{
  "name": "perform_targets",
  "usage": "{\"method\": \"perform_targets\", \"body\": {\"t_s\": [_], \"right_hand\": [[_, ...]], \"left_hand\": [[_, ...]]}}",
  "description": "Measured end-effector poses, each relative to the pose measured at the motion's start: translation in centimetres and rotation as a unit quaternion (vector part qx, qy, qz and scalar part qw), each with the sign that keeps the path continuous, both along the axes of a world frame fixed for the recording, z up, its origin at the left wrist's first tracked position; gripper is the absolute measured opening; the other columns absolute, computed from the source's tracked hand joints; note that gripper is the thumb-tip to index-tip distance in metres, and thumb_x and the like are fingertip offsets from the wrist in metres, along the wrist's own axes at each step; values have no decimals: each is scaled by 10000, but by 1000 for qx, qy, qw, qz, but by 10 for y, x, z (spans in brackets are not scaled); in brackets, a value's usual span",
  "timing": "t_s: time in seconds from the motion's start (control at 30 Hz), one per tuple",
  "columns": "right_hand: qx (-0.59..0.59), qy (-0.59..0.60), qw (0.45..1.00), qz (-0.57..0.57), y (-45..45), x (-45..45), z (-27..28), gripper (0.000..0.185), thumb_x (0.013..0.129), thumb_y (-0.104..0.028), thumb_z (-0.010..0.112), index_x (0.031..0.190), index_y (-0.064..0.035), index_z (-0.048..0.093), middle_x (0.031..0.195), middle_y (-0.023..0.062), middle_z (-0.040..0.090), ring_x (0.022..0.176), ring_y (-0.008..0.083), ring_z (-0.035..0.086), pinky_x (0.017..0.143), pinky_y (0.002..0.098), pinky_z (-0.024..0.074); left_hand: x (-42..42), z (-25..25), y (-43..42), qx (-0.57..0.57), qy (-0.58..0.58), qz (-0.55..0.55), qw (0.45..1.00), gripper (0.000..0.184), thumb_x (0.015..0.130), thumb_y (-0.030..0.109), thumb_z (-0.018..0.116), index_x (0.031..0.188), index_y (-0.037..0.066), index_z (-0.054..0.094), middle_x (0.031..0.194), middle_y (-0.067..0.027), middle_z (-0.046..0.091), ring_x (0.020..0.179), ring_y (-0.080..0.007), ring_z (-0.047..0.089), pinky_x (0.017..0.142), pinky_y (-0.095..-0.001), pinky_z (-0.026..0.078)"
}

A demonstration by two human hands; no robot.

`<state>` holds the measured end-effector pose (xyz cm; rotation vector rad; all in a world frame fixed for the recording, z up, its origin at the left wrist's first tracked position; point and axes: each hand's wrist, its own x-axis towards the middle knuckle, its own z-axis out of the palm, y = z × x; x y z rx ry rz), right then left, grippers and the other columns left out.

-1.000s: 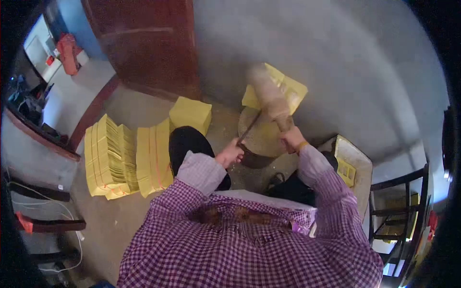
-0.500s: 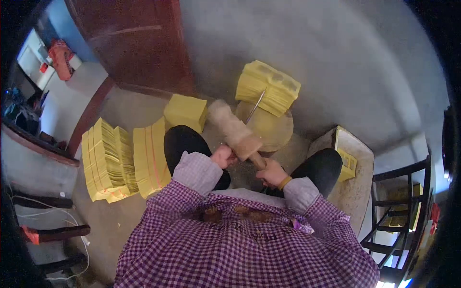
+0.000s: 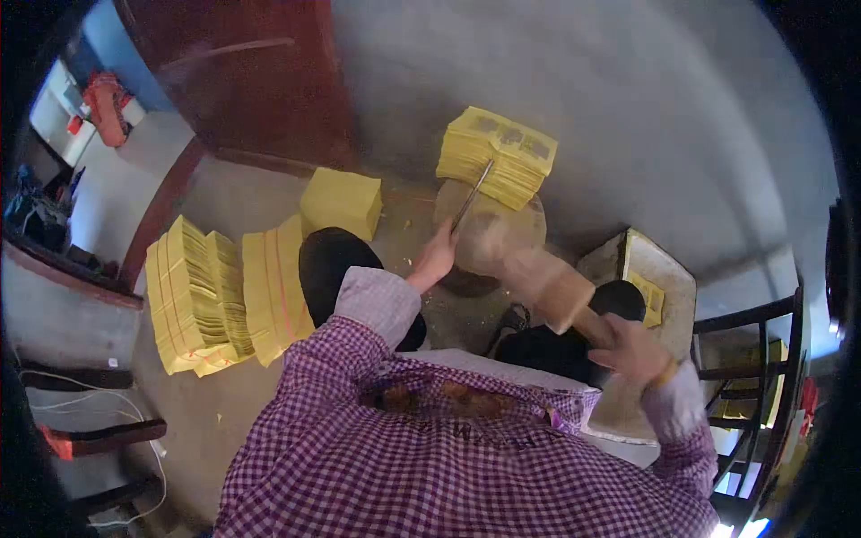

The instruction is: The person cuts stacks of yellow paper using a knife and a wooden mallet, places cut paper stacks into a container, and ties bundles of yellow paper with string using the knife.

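Downward, in the head view, I saw my left hand (image 3: 436, 258) closed round a thin rod (image 3: 473, 196), its far end at the front of a yellow stack (image 3: 514, 181). That stack sat on a round block (image 3: 534, 235) near the wall (image 3: 646, 134). My right hand (image 3: 632, 350) was wrapped round the handle of a mallet (image 3: 567, 300), blurred and apart from the rod. Whether the rod's tip pressed in, I could not tell. I judged that good work called for a firm rod angle, left fingers clear of the mallet's path, and short, square blows. I counted one rod, one mallet, one block and one stack upon it; left of these, at least three yellow bundles (image 3: 273, 282) on the floor, overlaps blurring the exact number.
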<state>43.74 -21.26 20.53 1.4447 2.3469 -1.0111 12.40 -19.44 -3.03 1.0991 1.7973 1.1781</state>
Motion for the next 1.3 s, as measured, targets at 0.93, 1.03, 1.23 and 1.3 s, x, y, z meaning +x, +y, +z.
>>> {"method": "perform_targets", "body": {"t_s": [0.93, 1.03, 1.23, 1.3], "right_hand": [[484, 290, 824, 57, 142, -163, -147, 567, 725, -176, 653, 1216, -40, 404, 1218, 165, 461, 1133, 338, 432, 951, 421, 345], [529, 176, 826, 84, 216, -164, -154, 594, 779, -246, 609, 1279, -58, 350, 1320, 137, 377, 1241, 303, 327, 1023, 424, 267], [498, 85, 858, 93, 241, -166, -190, 614, 846, -342, 505, 1343, -66, 271, 1395, 115, 269, 1297, 274, 227, 1051, 424, 218], [489, 116, 859, 98, 244, -166, -194, 602, 849, -350, 504, 1329, -54, 295, 1380, 131, 290, 1289, 284, 240, 1045, 420, 227]], "left_hand": [[2, 15, 27, -77, 190, -42, 978, 300, 895, 220, 380, 1082, -12, 416, 888, -292, 572, 856, -439, 547, 728, -513, 407], [-1, 25, 24, -106, 200, -60, 972, 292, 895, 213, 378, 1082, -8, 412, 875, -297, 571, 852, -437, 551, 734, -516, 405], [-8, 41, -23, -159, 263, -101, 946, 297, 868, 167, 403, 1128, 23, 412, 809, -258, 591, 794, -410, 578, 700, -505, 424], [-8, 65, -28, -130, 313, -191, 921, 279, 850, 166, 463, 1103, 56, 417, 864, -250, 578, 793, -389, 576, 707, -484, 430]]}}
